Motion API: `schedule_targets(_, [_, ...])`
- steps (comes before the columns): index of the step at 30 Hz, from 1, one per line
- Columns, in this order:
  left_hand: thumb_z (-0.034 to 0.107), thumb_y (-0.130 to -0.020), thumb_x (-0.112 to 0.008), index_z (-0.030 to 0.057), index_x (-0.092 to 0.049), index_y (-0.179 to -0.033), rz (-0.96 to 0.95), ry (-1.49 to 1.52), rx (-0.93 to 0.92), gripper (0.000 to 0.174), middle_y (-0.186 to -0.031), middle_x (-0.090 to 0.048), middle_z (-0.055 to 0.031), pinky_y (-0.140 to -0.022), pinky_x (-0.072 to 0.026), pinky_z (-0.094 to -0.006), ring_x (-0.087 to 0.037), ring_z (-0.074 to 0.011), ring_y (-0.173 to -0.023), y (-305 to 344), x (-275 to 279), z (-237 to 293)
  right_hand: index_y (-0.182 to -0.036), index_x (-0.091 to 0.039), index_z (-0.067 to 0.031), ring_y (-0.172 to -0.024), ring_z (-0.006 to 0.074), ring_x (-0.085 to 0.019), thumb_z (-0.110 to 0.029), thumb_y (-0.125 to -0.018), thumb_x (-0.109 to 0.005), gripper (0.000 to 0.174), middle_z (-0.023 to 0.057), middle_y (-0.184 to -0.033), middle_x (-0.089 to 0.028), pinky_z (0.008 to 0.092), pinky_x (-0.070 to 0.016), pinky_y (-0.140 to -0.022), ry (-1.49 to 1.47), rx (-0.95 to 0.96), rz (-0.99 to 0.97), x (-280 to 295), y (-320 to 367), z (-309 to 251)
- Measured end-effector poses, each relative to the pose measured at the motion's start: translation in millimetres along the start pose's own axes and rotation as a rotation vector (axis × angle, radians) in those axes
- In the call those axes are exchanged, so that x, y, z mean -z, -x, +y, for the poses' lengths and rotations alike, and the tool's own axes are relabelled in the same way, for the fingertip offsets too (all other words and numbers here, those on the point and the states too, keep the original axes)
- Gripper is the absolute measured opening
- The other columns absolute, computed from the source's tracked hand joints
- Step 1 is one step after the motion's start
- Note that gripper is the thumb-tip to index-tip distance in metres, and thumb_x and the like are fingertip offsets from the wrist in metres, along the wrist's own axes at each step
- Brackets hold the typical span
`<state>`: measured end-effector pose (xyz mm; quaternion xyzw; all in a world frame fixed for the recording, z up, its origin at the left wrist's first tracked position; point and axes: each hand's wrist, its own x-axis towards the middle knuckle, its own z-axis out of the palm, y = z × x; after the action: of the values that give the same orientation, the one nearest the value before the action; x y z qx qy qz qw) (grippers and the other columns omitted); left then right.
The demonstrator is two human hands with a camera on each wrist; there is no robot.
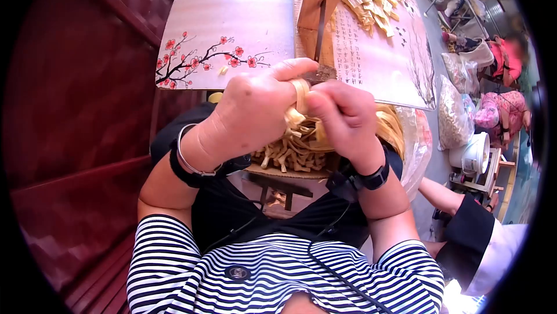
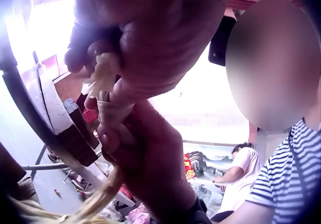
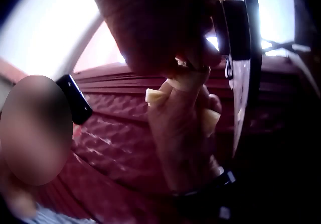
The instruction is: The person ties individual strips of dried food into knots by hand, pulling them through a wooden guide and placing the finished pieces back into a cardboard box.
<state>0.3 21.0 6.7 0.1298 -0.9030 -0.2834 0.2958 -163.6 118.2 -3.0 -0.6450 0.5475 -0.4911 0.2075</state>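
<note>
A pale yellow strip (image 1: pixel 301 94) is wrapped and folded between both hands in the head view, close to the table's front edge. My left hand (image 1: pixel 249 111) grips it with curled fingers, a knotted end poking out below. The right hand (image 1: pixel 347 118) pinches the same strip between thumb and fingers, almost touching the left. In the left wrist view the folded strip (image 2: pixel 111 111) loops round near the fingertips. Dark shadow hides some fingers in the right wrist view, where strip ends (image 3: pixel 156 96) stick out beside the left hand (image 3: pixel 178 133).
Under the hands lies a pile of knotted strips (image 1: pixel 293 154). A wooden block with a metal bar (image 1: pixel 319 0) stands on the table (image 1: pixel 232 0), just beyond the hands. Loose strips (image 1: pixel 371 3) lie at the back right. Bags, a white bucket (image 1: pixel 471 154) and people are at the right.
</note>
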Motion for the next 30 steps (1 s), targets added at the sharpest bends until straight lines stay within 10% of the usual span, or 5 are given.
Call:
schedule_targets(5, [0.0,-0.076,-0.066,-0.0045,-0.064,-0.082,0.018,-0.022,-0.044,0.008,-0.105,-0.066,-0.0142,-0.066,-0.0542,-0.0324,-0.068,-0.0266,-0.078,1,-8,1,-0.079,-0.065,-0.0046,-0.051,0.0262,-0.059,-0.021,-0.09,-0.057,0.021,0.0143,-0.059,-0.056,0.0342,-0.0462,-0.05,0.221,-0.123,-0.085,-1,0,2])
schedule_targets(11, [0.003,-0.081,-0.063,-0.0046,-0.062,-0.077,0.141,0.335,-0.25,0.009,-0.101,-0.066,-0.0154,-0.066,-0.0513,-0.0286,-0.064,-0.0177,-0.073,-6,13,-9,-0.072,-0.062,-0.0021,-0.049,0.0076,-0.043,-0.032,-0.096,-0.052,0.039,0.0013,-0.056,-0.051,0.0241,-0.0341,-0.047,-0.447,-0.59,-0.293,10,-4,-13])
schedule_targets(17, [0.017,-0.089,-0.062,-0.005,-0.064,-0.093,0.316,0.7,0.089,0.022,-0.091,-0.065,-0.0129,-0.064,-0.0482,-0.0235,-0.059,-0.0098,-0.069,1,22,-18,-0.075,-0.062,-0.0036,-0.045,0.0048,-0.029,-0.042,-0.097,-0.051,0.045,-0.0044,-0.053,-0.039,0.0206,-0.0212,-0.044,-1.025,-0.667,-0.351,11,1,-1])
schedule_targets(22, [0.017,-0.082,-0.073,-0.0044,-0.062,-0.101,-0.123,0.876,0.279,0.031,-0.087,-0.066,-0.0093,-0.062,-0.0477,-0.0216,-0.06,-0.0096,-0.068,-2,7,-20,-0.077,-0.064,-0.0042,-0.048,0.0023,-0.032,-0.035,-0.095,-0.058,0.036,-0.0055,-0.056,-0.043,0.0187,-0.0239,-0.045,-0.987,-0.803,-0.303,9,-2,2])
schedule_targets(30, [0.004,-0.084,-0.066,0.0026,-0.063,-0.086,0.233,1.036,0.465,0.005,-0.072,-0.061,0.0006,-0.056,-0.0445,-0.0188,-0.056,-0.0043,-0.065,-6,-9,-25,-0.085,-0.067,-0.0012,-0.062,0.0028,-0.052,-0.016,-0.085,-0.073,0.016,-0.0026,-0.073,-0.063,0.0174,-0.0393,-0.054,-0.386,-0.508,0.167,22,-10,5])
